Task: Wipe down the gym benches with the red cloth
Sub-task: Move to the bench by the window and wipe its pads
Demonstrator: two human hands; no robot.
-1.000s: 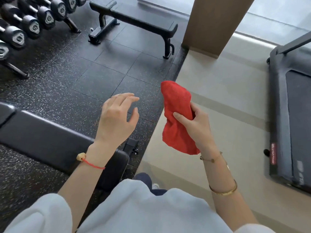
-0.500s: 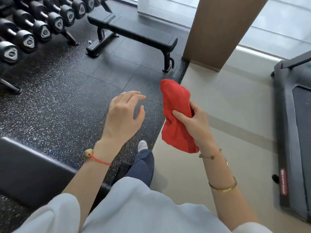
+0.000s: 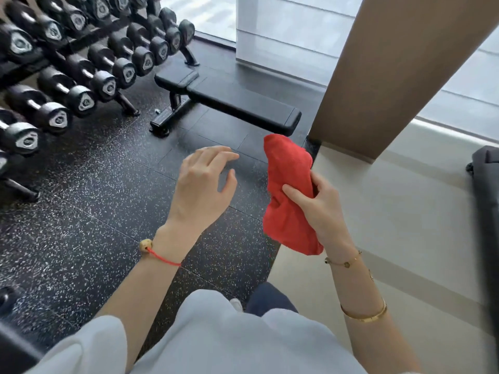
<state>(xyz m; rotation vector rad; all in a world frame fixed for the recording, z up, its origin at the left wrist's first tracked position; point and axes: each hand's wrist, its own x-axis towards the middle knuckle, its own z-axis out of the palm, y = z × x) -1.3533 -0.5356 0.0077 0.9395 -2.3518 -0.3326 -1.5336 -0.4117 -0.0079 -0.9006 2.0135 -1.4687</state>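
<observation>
My right hand (image 3: 318, 203) grips the bunched red cloth (image 3: 287, 190), held up in the air in front of me. Just left of the cloth my left hand (image 3: 201, 184) hovers with relaxed fingers and holds nothing. A black flat gym bench (image 3: 237, 103) stands on the speckled rubber floor ahead, beyond both hands and apart from them. A dark corner of a nearer bench (image 3: 13, 346) shows at the bottom left edge.
A rack of black dumbbells (image 3: 81, 63) fills the upper left. A brown pillar (image 3: 391, 71) rises at the upper right, with windows behind. A treadmill's edge (image 3: 486, 198) lies at the far right on the pale floor. My legs and a shoe show at the bottom.
The view has moved forward: the near bench has slid out at the bottom left, and the far bench and dumbbell rack have come closer. Both hands keep their pose.
</observation>
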